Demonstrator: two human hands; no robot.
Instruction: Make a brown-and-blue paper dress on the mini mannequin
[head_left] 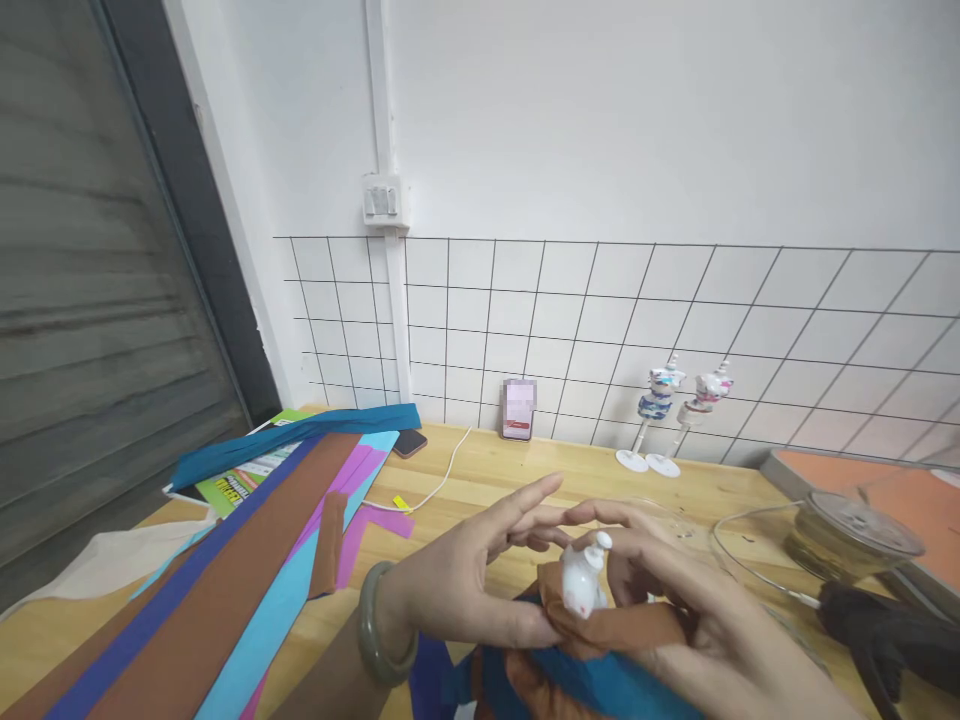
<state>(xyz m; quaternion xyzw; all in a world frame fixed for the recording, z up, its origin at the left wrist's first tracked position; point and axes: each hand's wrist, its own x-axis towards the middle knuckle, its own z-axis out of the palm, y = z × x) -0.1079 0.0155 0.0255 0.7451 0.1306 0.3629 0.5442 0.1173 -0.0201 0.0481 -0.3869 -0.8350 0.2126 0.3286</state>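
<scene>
A small white figurine (581,582) with a knobbed top stands upright between my hands, its lower part wrapped. Around it goes a brown strip (634,628) of paper or cloth; I cannot tell which. Below lie folds of a teal strip (600,685), with more brown among them. My left hand (472,590), a green bangle on its wrist, presses its thumb on the wrapping, fingers curved behind the figurine. On the other side my right hand (690,590) grips the brown strip, its thumb in front. The fingertips behind the figurine are partly hidden.
Long coloured strips (247,560) lie at the left, over a printed sheet. A phone (518,410) leans on the wall; another phone (409,443) lies flat. Two figurines on stands (660,400) are at the back. A clear spool (847,540) and a black tool (885,625) sit right.
</scene>
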